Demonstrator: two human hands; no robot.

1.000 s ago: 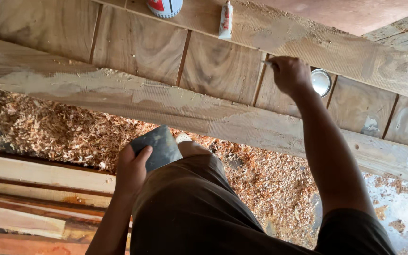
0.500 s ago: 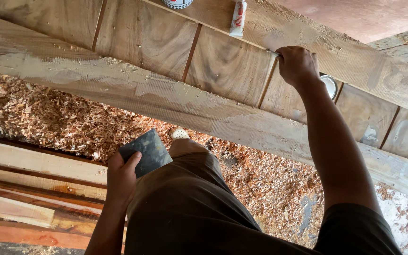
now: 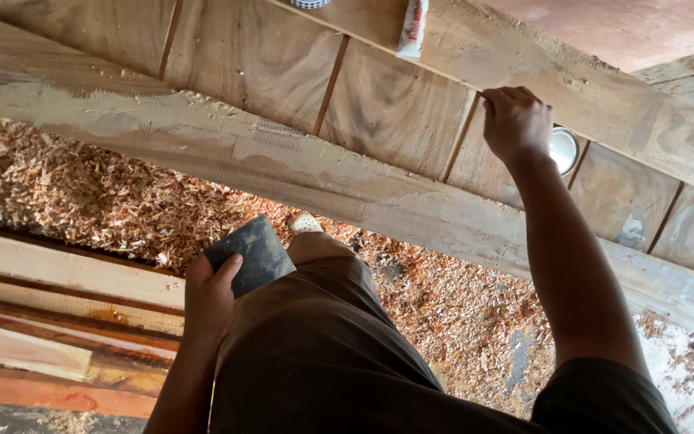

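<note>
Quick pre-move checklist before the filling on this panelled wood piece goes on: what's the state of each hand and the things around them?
1. Right hand at the groove where panel meets rail: ok, fingertips pressed there.
2. What the right hand pinches: cannot tell, hidden by the fingers.
3. Left hand holding the dark flat scraper: ok, gripped at thigh level, off the wood.
4. Pale filler on the front rail: ok, smeared along it; dryness cannot tell.
5. Small round tin beside the right wrist: ok, within reach.
6. Footing: not ok, floor covered in wood shavings.
</note>
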